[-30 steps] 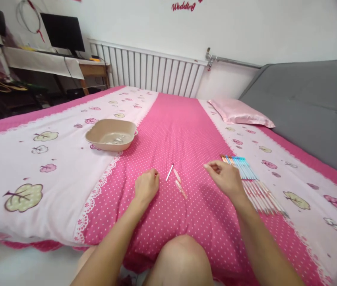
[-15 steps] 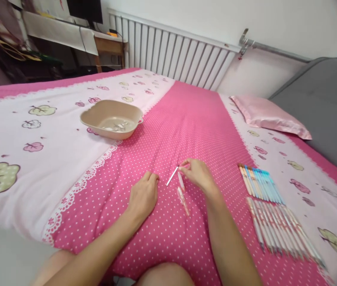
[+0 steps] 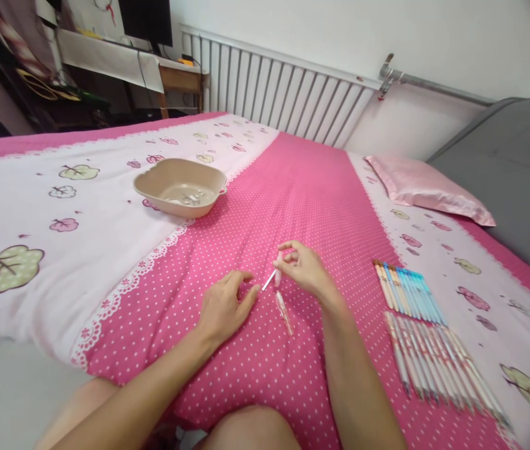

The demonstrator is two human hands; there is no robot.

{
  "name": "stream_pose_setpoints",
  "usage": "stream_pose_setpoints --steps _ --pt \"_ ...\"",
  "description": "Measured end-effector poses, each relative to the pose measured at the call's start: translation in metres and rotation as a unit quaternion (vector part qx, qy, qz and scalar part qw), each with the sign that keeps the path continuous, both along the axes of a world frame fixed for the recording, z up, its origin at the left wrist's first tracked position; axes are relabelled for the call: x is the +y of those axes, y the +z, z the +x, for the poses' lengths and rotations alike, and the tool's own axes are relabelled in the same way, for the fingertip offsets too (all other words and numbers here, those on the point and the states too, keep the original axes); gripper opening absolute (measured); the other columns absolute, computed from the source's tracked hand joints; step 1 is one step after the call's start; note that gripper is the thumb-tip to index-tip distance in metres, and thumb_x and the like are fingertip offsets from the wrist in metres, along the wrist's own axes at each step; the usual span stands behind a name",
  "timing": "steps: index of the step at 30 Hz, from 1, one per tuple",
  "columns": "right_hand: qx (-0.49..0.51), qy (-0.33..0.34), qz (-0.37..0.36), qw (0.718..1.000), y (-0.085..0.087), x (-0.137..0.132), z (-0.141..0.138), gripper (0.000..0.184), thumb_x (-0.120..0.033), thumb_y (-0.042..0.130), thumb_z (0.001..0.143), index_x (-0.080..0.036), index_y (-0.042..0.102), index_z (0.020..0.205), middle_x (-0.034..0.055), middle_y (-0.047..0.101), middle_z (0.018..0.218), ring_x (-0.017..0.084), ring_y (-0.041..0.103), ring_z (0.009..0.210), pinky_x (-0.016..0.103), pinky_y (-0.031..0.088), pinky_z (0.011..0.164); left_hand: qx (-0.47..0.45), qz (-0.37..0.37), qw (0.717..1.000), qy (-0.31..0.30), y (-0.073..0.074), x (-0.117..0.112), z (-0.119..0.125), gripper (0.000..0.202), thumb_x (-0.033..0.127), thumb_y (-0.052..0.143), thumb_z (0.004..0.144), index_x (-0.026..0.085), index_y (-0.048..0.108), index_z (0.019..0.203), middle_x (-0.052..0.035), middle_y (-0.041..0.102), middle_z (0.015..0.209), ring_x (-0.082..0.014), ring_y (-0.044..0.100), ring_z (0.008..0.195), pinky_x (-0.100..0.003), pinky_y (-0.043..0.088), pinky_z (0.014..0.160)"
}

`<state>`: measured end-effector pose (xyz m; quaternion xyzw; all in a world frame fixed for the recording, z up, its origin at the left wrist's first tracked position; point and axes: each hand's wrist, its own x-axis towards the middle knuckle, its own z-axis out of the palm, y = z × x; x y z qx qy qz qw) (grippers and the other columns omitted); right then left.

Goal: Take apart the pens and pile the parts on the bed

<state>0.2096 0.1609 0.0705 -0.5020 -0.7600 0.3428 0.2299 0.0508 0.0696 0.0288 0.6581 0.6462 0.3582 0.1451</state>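
Note:
My right hand (image 3: 303,270) hovers over the pink dotted bedspread (image 3: 293,206) and pinches a small pink pen piece (image 3: 278,272) between thumb and fingers. My left hand (image 3: 224,306) rests on the bedspread with fingers stretched out, its fingertips close to a thin white pen refill (image 3: 267,280). A clear pink pen barrel (image 3: 284,312) lies on the cover just below my right hand. To the right lie a row of blue and orange pens (image 3: 408,290) and a row of white pens (image 3: 438,359).
A beige bowl (image 3: 180,186) with small pieces inside sits on the white part of the cover at left. A pink pillow (image 3: 429,189) lies at the back right beside a grey headboard (image 3: 518,169). A radiator (image 3: 284,94) and a desk (image 3: 119,59) stand behind the bed.
My right hand came from the pen rows to the middle and picked up the small pink piece. My left hand opened out from a loose fist. The camera shifted left and down.

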Motion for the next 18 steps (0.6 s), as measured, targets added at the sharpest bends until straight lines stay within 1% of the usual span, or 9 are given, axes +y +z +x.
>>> stream_pose_setpoints --steps 3,5,7,11,13,15,17,18 --pt "0.074 0.051 -0.003 0.996 0.001 -0.008 -0.012 0.028 -0.032 0.056 0.075 -0.019 0.052 0.1 0.0026 0.063 0.081 0.012 0.061 0.069 0.024 0.047 0.062 -0.117 -0.01 0.993 -0.029 0.0 0.0 0.001 0.034 0.04 0.05 0.08 0.017 0.054 0.104 -0.0031 0.065 0.083 -0.0101 0.054 0.058 -0.024 0.044 0.058" --pt "0.095 0.071 0.009 0.993 0.0 -0.013 -0.02 0.026 -0.03 0.059 0.073 -0.02 0.054 0.096 0.0021 0.063 0.079 0.012 0.062 0.069 0.025 0.049 0.061 -0.189 -0.015 0.981 -0.037 -0.001 0.001 0.001 0.035 0.04 0.053 0.077 0.016 0.054 0.103 -0.0034 0.066 0.079 -0.0104 0.055 0.057 -0.023 0.044 0.055" --pt "0.117 0.073 0.019 0.99 0.0 -0.018 -0.026 0.024 -0.029 0.061 0.072 -0.02 0.054 0.093 0.0012 0.063 0.075 0.013 0.062 0.068 0.025 0.05 0.062 -0.236 -0.018 0.971 -0.028 -0.002 0.003 0.001 0.034 0.039 0.055 0.076 0.015 0.054 0.099 -0.0035 0.065 0.075 -0.0114 0.057 0.058 -0.023 0.044 0.054" --pt "0.158 0.089 0.002 0.983 0.005 -0.026 -0.03 0.022 -0.031 0.061 0.072 -0.02 0.054 0.09 0.0015 0.065 0.076 0.014 0.064 0.067 0.026 0.051 0.062 -0.27 -0.008 0.963 -0.013 -0.004 0.005 0.0 0.025 0.035 0.056 0.075 0.015 0.056 0.089 -0.0018 0.063 0.068 -0.011 0.056 0.057 -0.021 0.043 0.051" --pt "0.17 0.116 -0.007 0.978 0.009 -0.028 -0.029 0.019 -0.031 0.057 0.076 -0.02 0.056 0.091 0.0021 0.066 0.078 0.014 0.064 0.07 0.026 0.052 0.064 -0.27 0.0 0.963 -0.013 -0.005 0.005 -0.001 0.022 0.035 0.055 0.077 0.015 0.057 0.084 -0.0019 0.063 0.068 -0.0109 0.057 0.057 -0.021 0.043 0.052" --pt "0.177 0.133 -0.005 0.975 0.013 -0.026 -0.025 0.019 -0.033 0.051 0.08 -0.02 0.058 0.093 0.0033 0.066 0.083 0.014 0.064 0.071 0.027 0.052 0.064 -0.267 0.003 0.963 -0.015 -0.005 0.004 -0.001 0.022 0.035 0.052 0.079 0.015 0.058 0.085 -0.003 0.064 0.072 -0.0123 0.059 0.061 -0.022 0.044 0.054" --pt "0.172 0.106 0.02 0.979 0.013 -0.02 -0.018 0.022 -0.032 0.046 0.083 -0.02 0.059 0.096 0.0042 0.066 0.089 0.013 0.064 0.069 0.027 0.051 0.064 -0.266 0.0 0.964 -0.011 -0.005 0.004 -0.002 0.024 0.036 0.05 0.08 0.015 0.057 0.088 -0.0043 0.066 0.075 -0.0137 0.061 0.065 -0.023 0.045 0.057" --pt "0.16 0.076 0.042 0.983 0.012 -0.016 -0.014 0.022 -0.03 0.045 0.083 -0.02 0.059 0.097 0.0042 0.065 0.092 0.013 0.064 0.069 0.028 0.051 0.064 -0.266 -0.002 0.964 -0.007 -0.005 0.004 -0.002 0.025 0.037 0.049 0.081 0.015 0.057 0.089 -0.0046 0.066 0.076 -0.0138 0.061 0.064 -0.024 0.046 0.057"
